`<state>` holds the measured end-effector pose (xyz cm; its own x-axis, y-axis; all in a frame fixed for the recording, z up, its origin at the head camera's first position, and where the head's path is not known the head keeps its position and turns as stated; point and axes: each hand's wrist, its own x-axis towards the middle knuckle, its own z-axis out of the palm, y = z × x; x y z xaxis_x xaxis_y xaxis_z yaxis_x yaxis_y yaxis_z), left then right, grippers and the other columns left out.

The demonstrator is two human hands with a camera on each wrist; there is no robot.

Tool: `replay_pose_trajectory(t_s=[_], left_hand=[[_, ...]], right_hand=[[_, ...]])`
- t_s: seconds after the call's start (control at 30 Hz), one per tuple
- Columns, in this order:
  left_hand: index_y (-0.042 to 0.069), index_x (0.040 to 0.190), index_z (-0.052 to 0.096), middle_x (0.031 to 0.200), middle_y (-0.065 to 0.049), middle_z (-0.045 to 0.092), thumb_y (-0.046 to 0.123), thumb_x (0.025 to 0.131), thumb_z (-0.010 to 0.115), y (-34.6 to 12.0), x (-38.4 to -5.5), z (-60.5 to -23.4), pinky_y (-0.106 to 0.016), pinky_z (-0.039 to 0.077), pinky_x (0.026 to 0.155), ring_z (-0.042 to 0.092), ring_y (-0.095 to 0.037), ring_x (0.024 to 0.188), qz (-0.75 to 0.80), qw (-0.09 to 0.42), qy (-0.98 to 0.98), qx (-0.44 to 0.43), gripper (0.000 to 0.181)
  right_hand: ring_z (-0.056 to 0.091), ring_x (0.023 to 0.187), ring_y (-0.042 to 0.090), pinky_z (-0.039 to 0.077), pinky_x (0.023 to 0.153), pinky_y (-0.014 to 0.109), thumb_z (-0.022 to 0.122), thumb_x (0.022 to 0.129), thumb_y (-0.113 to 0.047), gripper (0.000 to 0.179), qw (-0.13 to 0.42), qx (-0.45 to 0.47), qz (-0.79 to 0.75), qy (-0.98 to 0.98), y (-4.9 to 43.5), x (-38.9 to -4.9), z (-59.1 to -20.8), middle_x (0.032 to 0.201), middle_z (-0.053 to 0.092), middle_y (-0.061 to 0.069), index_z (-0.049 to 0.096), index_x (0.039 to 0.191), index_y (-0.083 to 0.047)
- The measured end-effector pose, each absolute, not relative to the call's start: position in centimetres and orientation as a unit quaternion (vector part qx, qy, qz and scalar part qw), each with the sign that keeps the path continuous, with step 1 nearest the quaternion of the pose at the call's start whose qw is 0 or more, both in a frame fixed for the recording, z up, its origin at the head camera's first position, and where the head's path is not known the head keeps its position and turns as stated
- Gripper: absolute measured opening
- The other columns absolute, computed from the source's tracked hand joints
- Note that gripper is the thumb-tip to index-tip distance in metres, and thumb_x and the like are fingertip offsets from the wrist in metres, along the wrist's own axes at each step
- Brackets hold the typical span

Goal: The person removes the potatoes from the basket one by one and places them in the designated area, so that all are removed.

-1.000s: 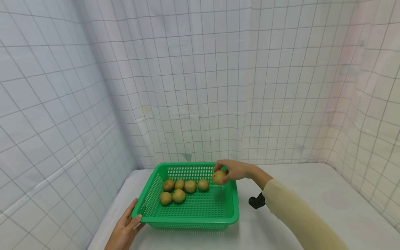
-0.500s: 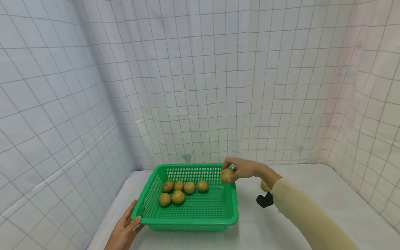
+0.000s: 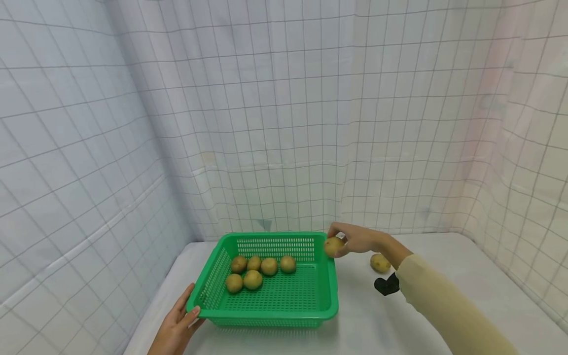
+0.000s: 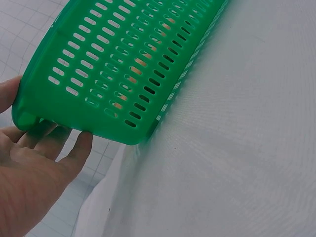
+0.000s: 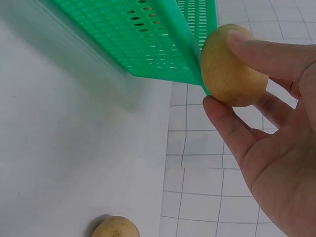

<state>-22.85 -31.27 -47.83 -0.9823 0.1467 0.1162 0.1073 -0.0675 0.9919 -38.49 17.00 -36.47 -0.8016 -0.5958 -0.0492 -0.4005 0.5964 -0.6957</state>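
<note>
My right hand pinches a potato between thumb and fingers, just over the far right part of the green basket's rim. In the right wrist view this potato is beside the rim; whether they touch I cannot tell. My left hand holds the near left corner of the plastic basket. The left wrist view has the thumb on the rim and the fingers beneath it. Several potatoes lie inside, mostly towards the basket's left and back.
On the white table, right of the basket, lies another potato. A black heart-shaped object is near it, partly covered by the right sleeve. White gridded curtains enclose the back and sides.
My right hand has carried the potato rightward, from inside the basket to its right rim. The potato on the table has come into sight from behind the arm. My left hand stays put.
</note>
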Motion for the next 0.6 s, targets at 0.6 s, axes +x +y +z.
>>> replay_pose_trajectory(t_s=[0.6], left_hand=[[0.001, 0.163, -0.013, 0.166, -0.026, -0.015, 0.010, 0.111, 0.048, -31.2, -22.6, -47.7, -0.020, 0.046, 0.092, -0.002, -0.050, 0.148, 0.729, 0.013, 0.678, 0.096, 0.080]], right_hand=[[0.057, 0.120, 0.039, 0.045, 0.099, 0.060, 0.082, 0.091, -0.016, 0.042, 0.116, -0.230, -0.387, 0.885, 22.6, -38.7, -38.0, 0.138, 0.053, 0.014, 0.059, 0.126, -0.012]])
